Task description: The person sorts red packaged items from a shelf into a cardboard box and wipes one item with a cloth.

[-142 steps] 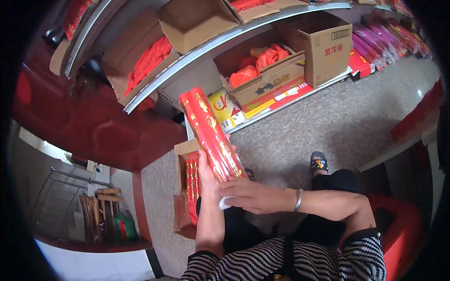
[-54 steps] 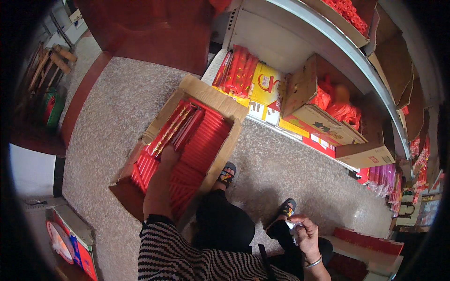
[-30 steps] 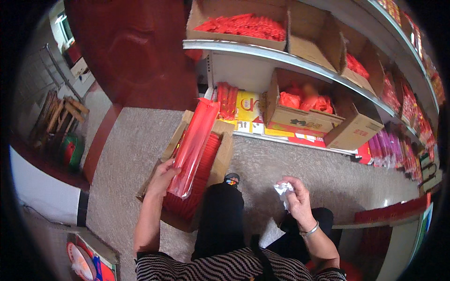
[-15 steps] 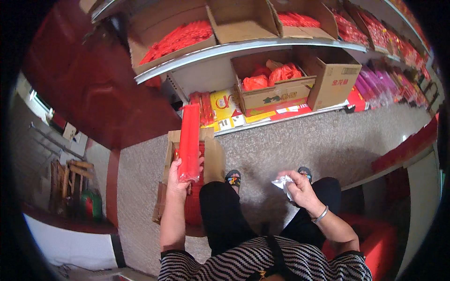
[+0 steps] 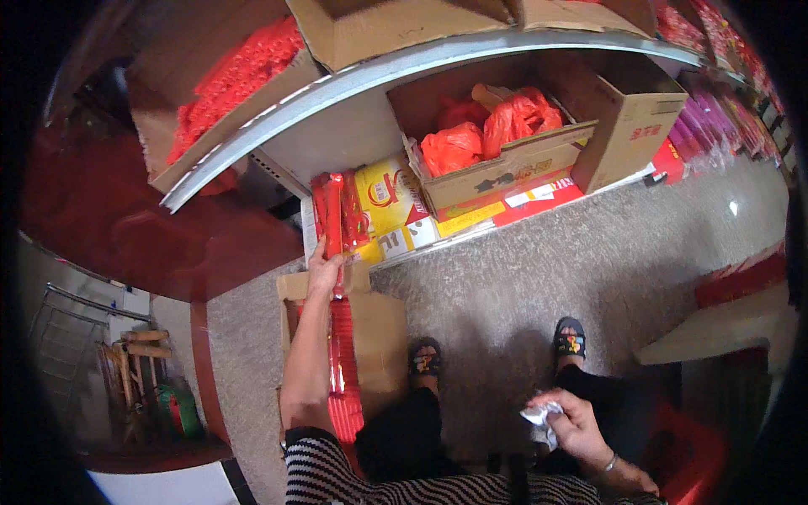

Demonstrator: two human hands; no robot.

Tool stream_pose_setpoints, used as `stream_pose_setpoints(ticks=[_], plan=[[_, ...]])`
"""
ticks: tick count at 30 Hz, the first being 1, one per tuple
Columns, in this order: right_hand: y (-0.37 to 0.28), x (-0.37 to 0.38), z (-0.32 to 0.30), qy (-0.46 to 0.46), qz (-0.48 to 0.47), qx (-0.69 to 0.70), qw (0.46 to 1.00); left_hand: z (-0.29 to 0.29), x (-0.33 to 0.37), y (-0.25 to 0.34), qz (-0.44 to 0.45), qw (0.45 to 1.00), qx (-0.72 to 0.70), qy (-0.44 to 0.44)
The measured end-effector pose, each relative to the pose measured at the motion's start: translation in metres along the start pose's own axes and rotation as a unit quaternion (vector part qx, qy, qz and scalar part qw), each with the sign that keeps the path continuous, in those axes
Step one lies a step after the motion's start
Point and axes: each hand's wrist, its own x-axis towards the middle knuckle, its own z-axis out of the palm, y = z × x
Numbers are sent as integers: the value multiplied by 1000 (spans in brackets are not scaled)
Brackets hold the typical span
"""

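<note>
My left hand (image 5: 324,273) reaches out over the lower shelf with its fingers round the near end of a long red plastic-wrapped pack (image 5: 334,215). The pack lies along or just above similar red packs (image 5: 355,210) at the shelf's left end; whether it rests on them I cannot tell. Below that arm, an open cardboard box (image 5: 379,328) on the floor holds more long red packs (image 5: 343,370). Low on the right, in front of my legs, my right hand (image 5: 581,431) is closed on a crumpled whitish sheet (image 5: 543,421).
Beside the packs on the shelf are a yellow package (image 5: 389,195), a carton (image 5: 505,162) with red plastic bags (image 5: 523,118), and a tall cardboard box (image 5: 635,126). An upper shelf edge (image 5: 362,80) overhangs them. Wooden stools (image 5: 135,370) stand at the left.
My left hand has carried the red pack forward from above the floor box to the lower shelf. My right hand has moved lower with the crumpled sheet. The view has shifted closer to the shelf.
</note>
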Motion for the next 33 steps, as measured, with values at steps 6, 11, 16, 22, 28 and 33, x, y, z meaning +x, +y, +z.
stream_pose_setpoints(ticks=[6, 11, 16, 22, 28, 33], plan=[[-27, 42, 7, 88, 62, 14, 994, 45, 136, -39, 70, 879, 443, 164], [-17, 69, -5, 61, 20, -45, 997, 75, 177, -37, 11, 849, 497, 180], [-18, 99, -2, 62, -48, 3, 997, 89, 199, -72, 29, 854, 499, 141], [-24, 101, 2, 39, 2, 73, 997, 64, 168, -63, 68, 864, 473, 158], [-26, 82, 17, 110, 18, -11, 994, -45, 38, -95, 262, 895, 261, 248], [-34, 61, 38, 57, -4, -59, 997, -143, -106, -203, 107, 931, 138, 321]])
